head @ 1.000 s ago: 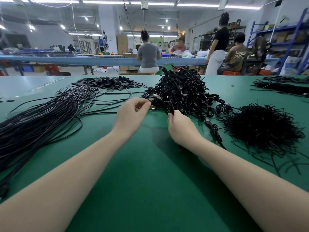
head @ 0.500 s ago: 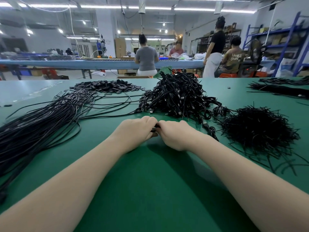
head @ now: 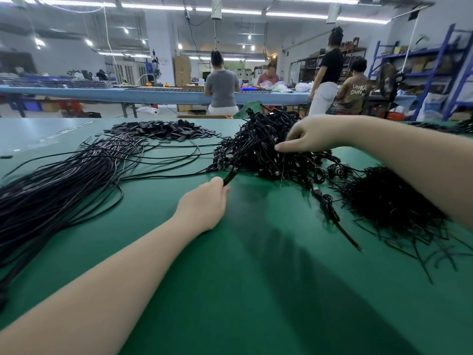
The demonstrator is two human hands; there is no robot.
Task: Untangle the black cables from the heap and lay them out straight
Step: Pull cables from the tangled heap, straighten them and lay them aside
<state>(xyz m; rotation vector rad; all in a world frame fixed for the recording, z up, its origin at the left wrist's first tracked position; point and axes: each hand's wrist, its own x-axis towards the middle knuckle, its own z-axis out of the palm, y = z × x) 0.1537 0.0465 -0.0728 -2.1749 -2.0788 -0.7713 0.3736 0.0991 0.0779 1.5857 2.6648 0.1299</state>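
The left hand (head: 204,203) pinches one black cable end (head: 228,177) at the near edge of the tangled black cable heap (head: 258,149) on the green bench (head: 230,290), while the right hand's (head: 311,137) loosely spread, empty fingers (head: 282,147) steady the heap, apparently to let that cable draw free.

The room is bright, lit from above by long ceiling tube lights (head: 153,6) that glare white and leave a pale sheen on the far left of the green counter (head: 256,290). Soft, diffuse shadows of the arms fall toward the near edge. Wide-angle distortion bends the edges, and the right hand (head: 307,137) shows slight motion blur.
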